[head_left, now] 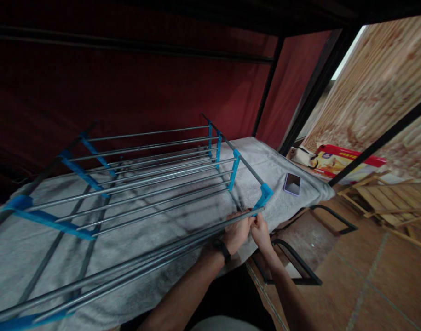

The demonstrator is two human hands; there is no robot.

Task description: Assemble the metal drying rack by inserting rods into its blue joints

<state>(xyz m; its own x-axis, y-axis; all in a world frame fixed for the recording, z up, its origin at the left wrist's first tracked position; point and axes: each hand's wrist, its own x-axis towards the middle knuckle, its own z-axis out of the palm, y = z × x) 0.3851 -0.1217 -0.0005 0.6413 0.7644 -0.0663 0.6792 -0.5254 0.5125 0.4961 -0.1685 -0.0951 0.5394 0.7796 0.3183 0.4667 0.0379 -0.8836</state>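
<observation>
Where the near metal rod (169, 243) meets the blue corner bracket (264, 195) of the rack (144, 184), both hands pinch at its end. The left hand (236, 232), a dark watch (221, 250) on its wrist, curls closed around the rod just short of the tip; the right hand (260, 230) closes its fingertips on the tip itself, beside the bracket. Seating that end well probably calls for keeping the rod in line with the bracket's socket and pushing straight, not at an angle. The rack lies on a grey blanket (196, 216), with a phone (292, 184) near the blanket's far edge.
</observation>
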